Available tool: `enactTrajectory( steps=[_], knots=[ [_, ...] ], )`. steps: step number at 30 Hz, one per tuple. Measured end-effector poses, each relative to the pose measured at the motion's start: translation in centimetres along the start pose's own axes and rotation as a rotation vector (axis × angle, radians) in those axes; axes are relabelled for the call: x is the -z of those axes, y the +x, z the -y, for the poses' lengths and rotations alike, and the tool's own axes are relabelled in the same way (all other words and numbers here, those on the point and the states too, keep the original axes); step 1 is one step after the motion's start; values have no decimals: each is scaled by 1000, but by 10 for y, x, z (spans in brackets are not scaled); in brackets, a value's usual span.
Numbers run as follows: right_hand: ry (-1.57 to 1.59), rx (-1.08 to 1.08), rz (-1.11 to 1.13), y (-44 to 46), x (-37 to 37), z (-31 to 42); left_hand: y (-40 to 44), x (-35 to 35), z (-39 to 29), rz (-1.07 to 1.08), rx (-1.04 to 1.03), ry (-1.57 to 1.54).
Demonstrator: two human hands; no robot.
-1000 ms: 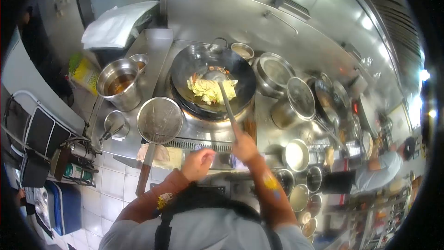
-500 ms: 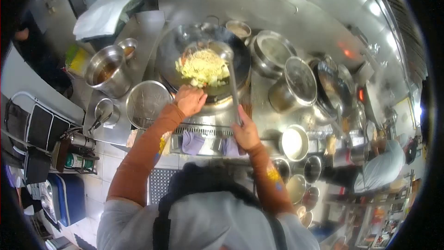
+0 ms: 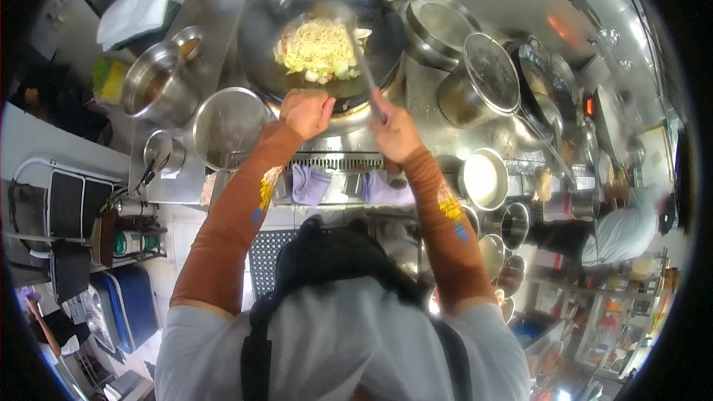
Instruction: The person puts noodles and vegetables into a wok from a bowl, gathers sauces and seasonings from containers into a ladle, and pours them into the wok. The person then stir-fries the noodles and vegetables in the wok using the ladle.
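A large dark wok (image 3: 260, 37) sits on the burner, with pale noodles (image 3: 323, 41) and chopped cabbage (image 3: 319, 70) heaped in it. My left hand (image 3: 307, 113) is closed in a fist at the wok's near rim; its fingers hide the exact grip. In my right hand (image 3: 394, 134) is the long handle of a ladle (image 3: 362, 67), which slants over the wok's right side. The ladle's bowl, blurred, lies at the far edge of the noodles.
Left of the wok are a round strainer (image 3: 232, 128) and a deep steel pot (image 3: 152, 89). On the right stand a pot topped by a strainer (image 3: 490, 74) and a white-filled container (image 3: 484, 178). Purple cloths (image 3: 310, 184) lie along the front edge. Another person (image 3: 620, 230) is at far right.
The whole view has shifted, so the wok and counter appear higher. My right hand has pushed the ladle forward, and its bowl is now more behind the noodles. My left hand stays at the rim.
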State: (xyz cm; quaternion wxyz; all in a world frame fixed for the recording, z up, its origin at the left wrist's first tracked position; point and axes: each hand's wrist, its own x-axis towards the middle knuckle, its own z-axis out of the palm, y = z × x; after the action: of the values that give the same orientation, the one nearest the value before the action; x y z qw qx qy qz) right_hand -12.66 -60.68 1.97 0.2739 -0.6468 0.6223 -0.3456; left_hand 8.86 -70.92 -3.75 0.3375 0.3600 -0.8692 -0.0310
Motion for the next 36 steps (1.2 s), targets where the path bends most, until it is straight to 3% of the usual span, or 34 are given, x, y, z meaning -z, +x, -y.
enactTrajectory(
  steps=[2, 3, 5, 7, 9, 12, 16, 17, 20, 23, 26, 29, 36],
  knots=[
    [39, 33, 68, -17, -4, 4, 10, 6, -2, 41, 18, -28],
    [22, -165, 191, -35, 8, 30, 7, 9, -3, 66, 39, -45],
    [44, 28, 109, -73, 10, 36, 3, 7, -5, 18, 35, -36],
    [51, 45, 110, -75, 20, 37, 4, 7, -3, -22, 18, -31],
    [40, -136, 193, -57, 32, 34, 4, 7, -3, 5, 30, -18],
    [-111, 119, 50, -16, 9, 22, 4, 10, -6, 39, 33, -12],
    [-295, 111, 235, -50, 11, 30, 5, 11, -1, 40, 33, -37],
    [-148, 337, 113, -65, 19, 12, 5, 12, -1, 40, 31, -40],
    [-211, 144, 193, -79, 57, 18, 8, 6, 1, 105, 91, -23],
    [-363, 298, 46, -80, 49, 20, 0, 4, -6, 78, 81, -4],
    [-157, 15, 300, -113, 103, 61, 1, 43, -30, 59, 25, 0],
    [-11, -282, 404, -129, 139, 96, -1, 43, -30, 3, -11, -14],
    [25, -85, 113, -95, 45, 33, -10, 20, -16, 73, 22, -19]
  ],
)
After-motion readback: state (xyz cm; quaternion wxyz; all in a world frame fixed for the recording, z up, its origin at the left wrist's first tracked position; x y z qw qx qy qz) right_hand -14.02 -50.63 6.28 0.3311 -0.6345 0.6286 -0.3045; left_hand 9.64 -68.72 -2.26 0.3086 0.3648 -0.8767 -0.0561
